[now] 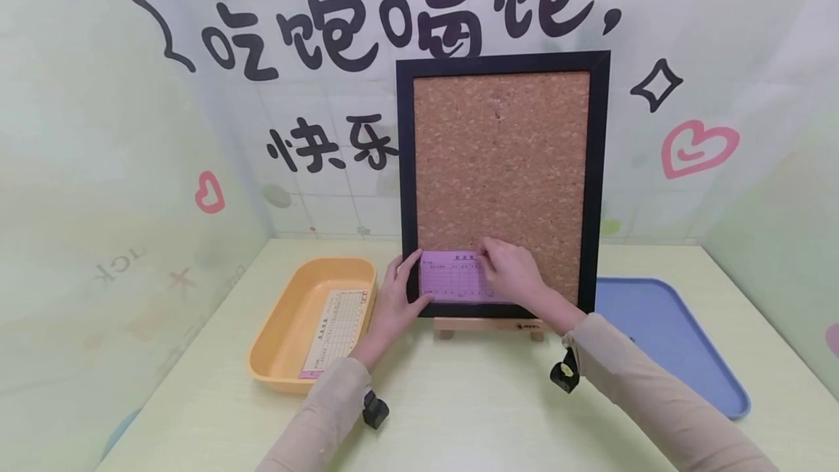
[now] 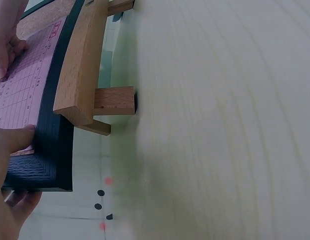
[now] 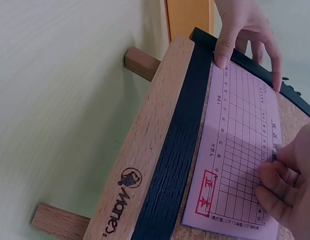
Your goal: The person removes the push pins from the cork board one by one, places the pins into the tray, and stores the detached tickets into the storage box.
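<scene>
A pink printed form (image 1: 452, 279) lies flat against the lower part of a black-framed cork board (image 1: 501, 159), which leans on a small wooden easel (image 3: 145, 130). My left hand (image 1: 393, 304) grips the board's lower left edge. Its thumb (image 2: 17, 137) presses the form's lower left corner, and in the right wrist view the index finger reaches the upper left corner, with other fingers at the frame's side. My right hand (image 1: 514, 272) has curled fingers bunched against the form's upper right part. Anything between those fingertips is hidden.
On the left stands a yellow tray (image 1: 275, 312) with more printed forms (image 1: 337, 326) in it. A blue tray (image 1: 668, 333) lies to the right, partly behind the board and my right arm. A wall printed with large characters rises behind.
</scene>
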Tool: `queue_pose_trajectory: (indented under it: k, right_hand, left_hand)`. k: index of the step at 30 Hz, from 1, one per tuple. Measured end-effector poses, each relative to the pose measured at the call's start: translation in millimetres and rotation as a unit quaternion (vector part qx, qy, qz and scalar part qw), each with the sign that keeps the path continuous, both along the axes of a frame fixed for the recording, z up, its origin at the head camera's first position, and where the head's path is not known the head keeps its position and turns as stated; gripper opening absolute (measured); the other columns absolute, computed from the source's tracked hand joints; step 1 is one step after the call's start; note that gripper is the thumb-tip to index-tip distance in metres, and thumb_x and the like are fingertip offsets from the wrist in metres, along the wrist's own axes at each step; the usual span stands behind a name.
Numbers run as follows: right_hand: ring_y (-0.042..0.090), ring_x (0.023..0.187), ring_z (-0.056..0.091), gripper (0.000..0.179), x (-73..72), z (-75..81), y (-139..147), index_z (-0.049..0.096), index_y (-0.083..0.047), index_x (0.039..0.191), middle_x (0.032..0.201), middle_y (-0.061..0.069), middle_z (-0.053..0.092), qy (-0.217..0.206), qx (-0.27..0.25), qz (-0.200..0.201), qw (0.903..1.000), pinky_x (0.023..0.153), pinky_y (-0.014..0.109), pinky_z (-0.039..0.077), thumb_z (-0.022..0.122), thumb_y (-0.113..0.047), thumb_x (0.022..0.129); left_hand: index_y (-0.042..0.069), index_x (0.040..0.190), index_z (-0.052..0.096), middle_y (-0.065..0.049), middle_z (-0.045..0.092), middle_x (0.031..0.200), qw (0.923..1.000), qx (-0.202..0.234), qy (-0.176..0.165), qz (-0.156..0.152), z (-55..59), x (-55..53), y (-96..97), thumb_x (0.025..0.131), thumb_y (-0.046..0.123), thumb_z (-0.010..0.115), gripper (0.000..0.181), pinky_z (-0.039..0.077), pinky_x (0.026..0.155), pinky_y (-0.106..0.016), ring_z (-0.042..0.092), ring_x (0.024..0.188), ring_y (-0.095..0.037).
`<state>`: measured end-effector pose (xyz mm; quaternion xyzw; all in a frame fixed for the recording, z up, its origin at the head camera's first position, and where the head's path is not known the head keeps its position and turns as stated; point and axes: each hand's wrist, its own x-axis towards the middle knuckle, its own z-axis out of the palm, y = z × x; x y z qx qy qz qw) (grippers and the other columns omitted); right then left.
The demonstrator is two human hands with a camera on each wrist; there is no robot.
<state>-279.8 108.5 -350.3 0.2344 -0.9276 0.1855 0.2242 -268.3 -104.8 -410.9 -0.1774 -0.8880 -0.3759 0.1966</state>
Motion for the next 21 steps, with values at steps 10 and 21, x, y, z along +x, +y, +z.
queue_pose_trajectory:
  k: [10, 21]
  right_hand:
    - [0.01, 0.055, 0.044, 0.004, 2.1, -0.8, 15, 0.06, -0.008, 0.084, 0.066, -0.002, 0.055, -0.101, -0.064, 0.038, 0.9921, 0.05, 0.024, 0.037, 0.059, -0.012, 0.086]
    - [0.009, 0.053, 0.041, 0.005, 9.1, -9.3, 32, 0.059, -0.007, 0.083, 0.065, -0.002, 0.052, -0.13, -0.109, 0.08, 0.9823, 0.047, 0.022, 0.035, 0.058, -0.01, 0.087]
  left_hand:
    - [0.019, 0.139, 0.032, -0.023, 0.031, 0.137, 0.9999, -0.009, 0.011, 0.004, 2.0, 0.6, 2.2, 0.074, 0.006, 0.073, 0.078, 0.042, 0.093, -0.045, 0.045, 0.116, -0.038]
    - [0.014, 0.134, 0.039, -0.023, 0.034, 0.132, 0.9929, -0.064, 0.096, 0.028, 3.8, 0.4, 0.7, 0.069, 0.01, 0.078, 0.076, 0.048, 0.078, -0.041, 0.049, 0.101, -0.032]
